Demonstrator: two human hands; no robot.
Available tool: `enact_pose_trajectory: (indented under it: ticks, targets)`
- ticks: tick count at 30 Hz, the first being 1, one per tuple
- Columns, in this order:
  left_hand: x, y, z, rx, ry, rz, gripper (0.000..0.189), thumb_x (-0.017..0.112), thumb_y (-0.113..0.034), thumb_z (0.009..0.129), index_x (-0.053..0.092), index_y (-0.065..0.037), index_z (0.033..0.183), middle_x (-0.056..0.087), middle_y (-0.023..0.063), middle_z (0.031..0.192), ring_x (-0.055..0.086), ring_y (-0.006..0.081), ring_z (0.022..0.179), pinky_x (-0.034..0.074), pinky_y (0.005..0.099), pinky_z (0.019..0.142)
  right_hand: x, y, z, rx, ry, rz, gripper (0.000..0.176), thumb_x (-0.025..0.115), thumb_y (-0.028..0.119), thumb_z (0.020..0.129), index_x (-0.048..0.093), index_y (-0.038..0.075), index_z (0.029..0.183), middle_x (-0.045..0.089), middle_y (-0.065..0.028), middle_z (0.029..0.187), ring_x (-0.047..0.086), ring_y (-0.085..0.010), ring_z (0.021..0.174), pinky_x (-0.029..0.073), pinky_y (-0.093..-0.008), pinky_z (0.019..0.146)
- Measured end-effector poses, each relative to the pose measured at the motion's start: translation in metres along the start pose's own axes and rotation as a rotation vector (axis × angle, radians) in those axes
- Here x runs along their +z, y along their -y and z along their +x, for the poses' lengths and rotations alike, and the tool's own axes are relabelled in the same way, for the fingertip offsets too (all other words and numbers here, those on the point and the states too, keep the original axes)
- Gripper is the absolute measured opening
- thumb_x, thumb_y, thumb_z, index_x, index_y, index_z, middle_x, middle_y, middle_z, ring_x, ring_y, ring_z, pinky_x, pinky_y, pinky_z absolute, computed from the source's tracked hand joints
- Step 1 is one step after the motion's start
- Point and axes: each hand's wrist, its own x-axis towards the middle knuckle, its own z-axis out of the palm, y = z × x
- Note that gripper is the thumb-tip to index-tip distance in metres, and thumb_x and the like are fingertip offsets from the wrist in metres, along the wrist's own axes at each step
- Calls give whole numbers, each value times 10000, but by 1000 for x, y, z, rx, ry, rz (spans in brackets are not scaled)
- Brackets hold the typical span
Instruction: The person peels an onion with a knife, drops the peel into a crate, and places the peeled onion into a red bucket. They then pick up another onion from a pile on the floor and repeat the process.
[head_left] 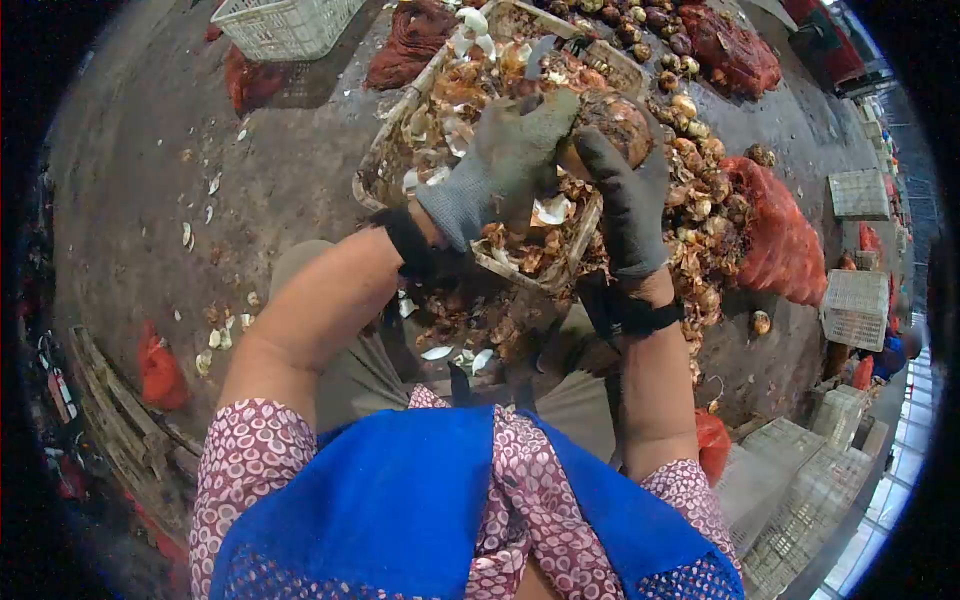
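Note:
My right hand (635, 195), in a grey work glove, is wrapped round a large brown-skinned onion (615, 122), thumb across its near side. My left hand (515, 150), gloved and somewhat blurred, is closed right beside the onion's left side. A grey blade-like shape (540, 57) rises just beyond the left glove; what that hand grips is hidden. Below both hands stands a dirty pale crate (385, 150) heaped with papery onion skins (432, 120) and white peel pieces.
Many onions (700, 205) lie in a pile along the crate's right side. Red mesh sacks (780, 235) lie beyond them. A white basket (290, 28) stands at upper left, and stacked crates (800, 490) at lower right. Wooden planks (130, 420) lie at left.

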Motion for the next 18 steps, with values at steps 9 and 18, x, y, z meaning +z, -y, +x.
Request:
enact_pose_trajectory:
  ticks: [9, 18]
  targets:
    - [-40, -36, 6, -84, -240, -749, 241, 585, -288, 877, 583, -68, 976, 584, 39, 785, 576, 117, 702, 507, 272, 658, -57, -8, 8, 453, 118, 905, 793, 499, 636, 847, 455, -10, 1305, 543, -236, 1242, 597, -370, 1043, 544, -428, 800]
    - [-9, -27, -20, 656, 123, 1091, 561, 600, -49, 827, 413, -102, 1353, 623, 159, 1000, 627, 288, 665, 512, 389, 571, -57, 21, -9, 318, 174, 528, 698, 673, 348, 784, 426, -12, 1329, 582, -160, 1223, 587, -304, 1107, 484, -430, 954]
